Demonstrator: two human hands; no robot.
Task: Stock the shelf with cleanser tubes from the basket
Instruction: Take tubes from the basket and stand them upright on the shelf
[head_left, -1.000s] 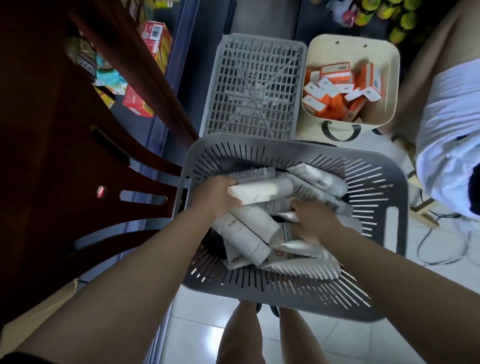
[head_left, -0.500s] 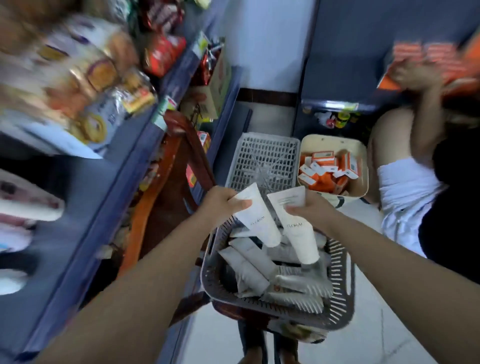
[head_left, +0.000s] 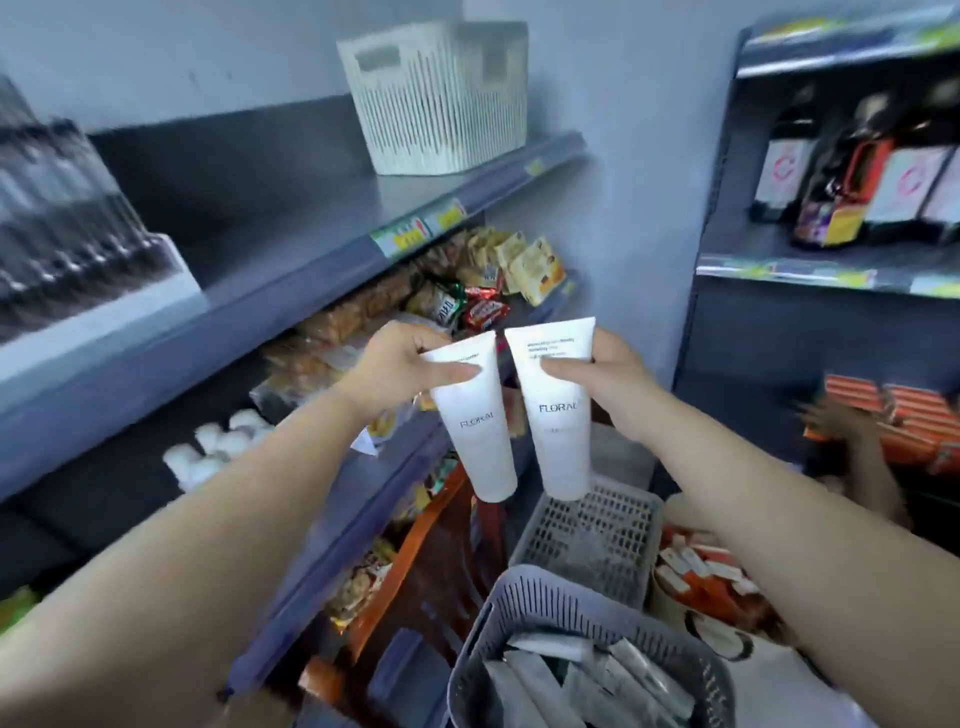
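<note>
**Ana:** Both tubes have come up out of the grey basket (head_left: 587, 670) since half a second ago; they now hang mid-frame in front of the shelving, and the view has tilted up off the floor.

**Ben:** What's the grip?

**Ana:** The left hand (head_left: 397, 371) pinches the left tube (head_left: 478, 431) near its flat crimped end, thumb across the front. The right hand (head_left: 605, 384) does the same on the right tube (head_left: 558, 421). Caps point down.

**Ben:** Risks?

**Ana:** My guess: held so near the top, either tube could swing or slip while being set down. They hang just beside each other and could knock together. Both forearms reach forward, wrists raised. The bare upper shelf (head_left: 291, 208), upper left, seems the likely spot, near the white basket (head_left: 436, 98).
</note>
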